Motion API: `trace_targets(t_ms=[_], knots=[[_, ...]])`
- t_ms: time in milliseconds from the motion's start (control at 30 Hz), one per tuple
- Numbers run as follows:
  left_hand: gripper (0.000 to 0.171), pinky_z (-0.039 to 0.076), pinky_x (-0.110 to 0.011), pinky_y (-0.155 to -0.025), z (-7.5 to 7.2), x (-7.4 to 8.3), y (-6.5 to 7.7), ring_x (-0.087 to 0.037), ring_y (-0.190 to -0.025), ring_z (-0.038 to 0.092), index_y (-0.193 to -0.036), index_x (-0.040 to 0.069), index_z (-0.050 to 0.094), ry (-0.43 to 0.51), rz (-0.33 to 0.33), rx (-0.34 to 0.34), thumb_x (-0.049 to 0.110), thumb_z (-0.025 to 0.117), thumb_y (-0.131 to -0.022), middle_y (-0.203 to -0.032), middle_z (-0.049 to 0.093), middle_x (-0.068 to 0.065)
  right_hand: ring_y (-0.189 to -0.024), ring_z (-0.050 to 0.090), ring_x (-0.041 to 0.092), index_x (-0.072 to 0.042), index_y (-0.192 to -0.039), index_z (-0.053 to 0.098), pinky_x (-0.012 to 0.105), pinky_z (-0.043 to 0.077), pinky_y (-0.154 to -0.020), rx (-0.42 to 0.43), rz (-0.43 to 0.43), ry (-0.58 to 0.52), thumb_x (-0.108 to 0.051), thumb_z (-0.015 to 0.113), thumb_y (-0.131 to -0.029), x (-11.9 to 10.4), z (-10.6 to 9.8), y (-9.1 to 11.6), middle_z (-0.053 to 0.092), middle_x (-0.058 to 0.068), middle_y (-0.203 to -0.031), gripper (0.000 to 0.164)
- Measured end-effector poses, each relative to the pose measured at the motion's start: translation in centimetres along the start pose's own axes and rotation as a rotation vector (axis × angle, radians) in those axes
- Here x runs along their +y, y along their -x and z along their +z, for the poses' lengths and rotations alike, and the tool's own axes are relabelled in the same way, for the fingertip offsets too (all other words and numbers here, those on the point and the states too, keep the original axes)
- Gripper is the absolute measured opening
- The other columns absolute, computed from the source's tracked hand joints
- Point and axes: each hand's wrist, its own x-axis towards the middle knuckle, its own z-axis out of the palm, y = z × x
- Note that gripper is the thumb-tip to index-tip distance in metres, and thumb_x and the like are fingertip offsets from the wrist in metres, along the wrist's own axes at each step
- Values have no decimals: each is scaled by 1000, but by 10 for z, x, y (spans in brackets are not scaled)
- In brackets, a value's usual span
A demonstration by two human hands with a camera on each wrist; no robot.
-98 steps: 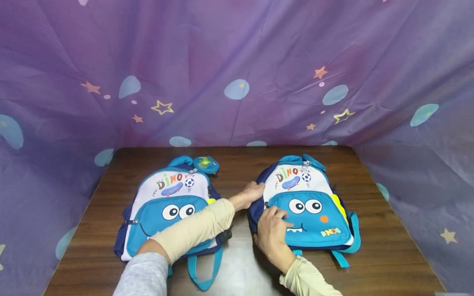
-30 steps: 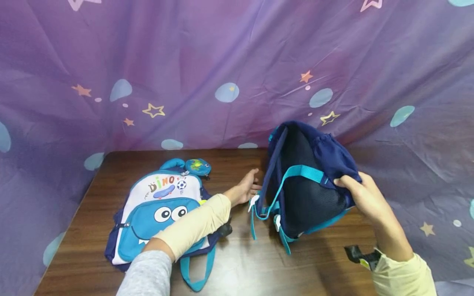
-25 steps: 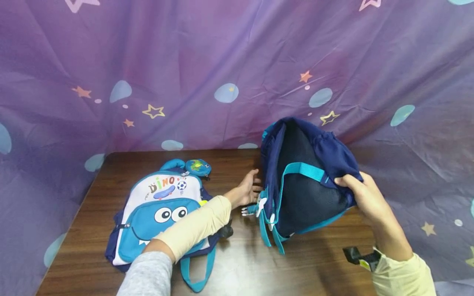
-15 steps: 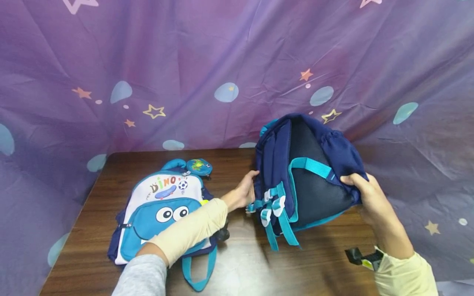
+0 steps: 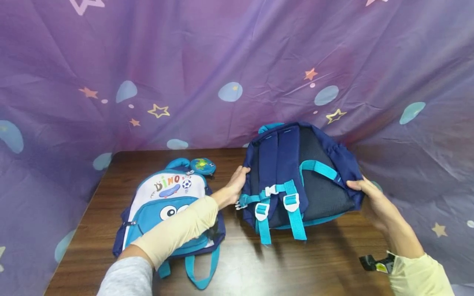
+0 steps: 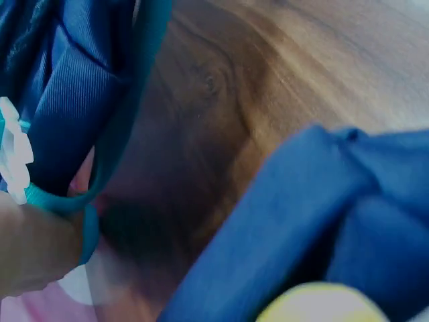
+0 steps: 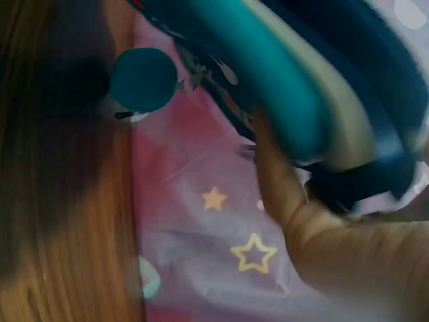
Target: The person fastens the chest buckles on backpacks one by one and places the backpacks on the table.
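Observation:
A navy and teal child's backpack point(image 5: 285, 176) is tilted up over the right side of the table, its padded back, shoulder straps and white buckles facing me. My right hand point(image 5: 381, 209) grips its right side, thumb on the back; in the right wrist view the fingers lie along the teal front. At its left edge my left hand point(image 5: 234, 185) holds the side by the dangling teal strap, fingers mostly hidden behind. Below my left forearm, a matching dinosaur backpack point(image 5: 168, 185) lies face up, partly covered by the sleeve.
A round turtle pouch point(image 5: 203, 165) hangs from the lying backpack's top. Another teal pouch point(image 7: 143, 79) dangles from the held one in the right wrist view. The brown wooden table point(image 5: 244, 263) ends at a purple star-patterned curtain point(image 5: 207, 74).
The right backpack lay face up, then was lifted and turned over. Its back has since swung round to face me more squarely. My left hand, earlier spread beside it, has taken hold of its left side.

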Motion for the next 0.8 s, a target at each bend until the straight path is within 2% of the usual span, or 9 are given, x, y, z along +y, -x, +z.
trace_targets(t_ms=[67, 100, 200, 300, 333, 433, 567, 700, 800], knots=[[17, 48, -27, -74, -2, 6, 3, -16, -82, 56, -108, 11, 48, -52, 18, 34, 23, 40, -99, -94, 54, -3, -95, 64, 5, -28, -131, 42, 26, 54, -78, 89, 43, 96, -19, 31, -108, 2, -6, -1, 62, -12, -113, 27], [18, 48, -27, -75, -2, 9, 4, -16, -83, 55, -108, 10, 49, -80, 30, 54, 23, 41, -99, -94, 54, -4, -106, 61, 8, -29, -138, 35, 28, 53, -85, 143, 77, 170, -24, 35, -108, 3, -8, -3, 57, -7, -125, 31], [20, 46, -27, -76, -2, 19, 10, -17, -85, 54, -109, 8, 51, -158, 67, 98, 22, 42, -98, -95, 55, -5, -134, 42, 29, -23, -153, 19, 45, 41, -106, 279, 168, 440, -37, 48, -104, 5, -11, -12, 34, 14, -152, 58], [20, 46, -28, -74, 1, 26, 17, -18, -84, 54, -109, 6, 52, -200, 85, 125, 21, 43, -98, -95, 55, -6, -144, 16, 50, -10, -159, 3, 65, 25, -110, 308, 176, 692, -41, 54, -100, 10, -10, -24, 9, 31, -160, 84], [20, 46, -28, -73, 2, 27, 20, -18, -84, 53, -108, 5, 52, -217, 92, 134, 20, 44, -98, -95, 54, -7, -142, 18, 53, -6, -158, 3, 68, 25, -108, 300, 152, 753, -40, 57, -99, 13, -9, -28, 11, 35, -158, 87], [18, 43, -27, -71, 7, 30, 29, -19, -85, 51, -107, 5, 51, -283, 95, 161, 20, 43, -99, -94, 51, -7, -133, 31, 53, -4, -156, 16, 67, 34, -100, 299, 89, 950, -40, 63, -96, 25, -5, -38, 27, 39, -149, 84], [19, 43, -30, -77, 12, 28, 35, -21, -91, 49, -109, 5, 49, -381, 92, 178, 21, 41, -102, -97, 50, -9, -116, 44, 51, -3, -150, 25, 64, 43, -89, 317, 83, 1128, -41, 66, -92, 43, -1, -46, 35, 42, -133, 80], [22, 47, -39, -90, 15, 20, 32, -26, -100, 52, -114, 3, 48, -431, 75, 179, 21, 40, -102, -107, 54, -16, -109, 48, 52, -2, -149, 23, 62, 46, -85, 303, 152, 1162, -41, 64, -92, 62, -3, -50, 32, 41, -128, 81], [26, 46, -45, -97, 16, 14, 29, -28, -105, 52, -119, 2, 47, -428, 47, 176, 21, 40, -103, -116, 55, -21, -108, 49, 52, -1, -149, 23, 61, 47, -84, 297, 184, 1161, -40, 63, -92, 75, -6, -51, 32, 41, -126, 80]])
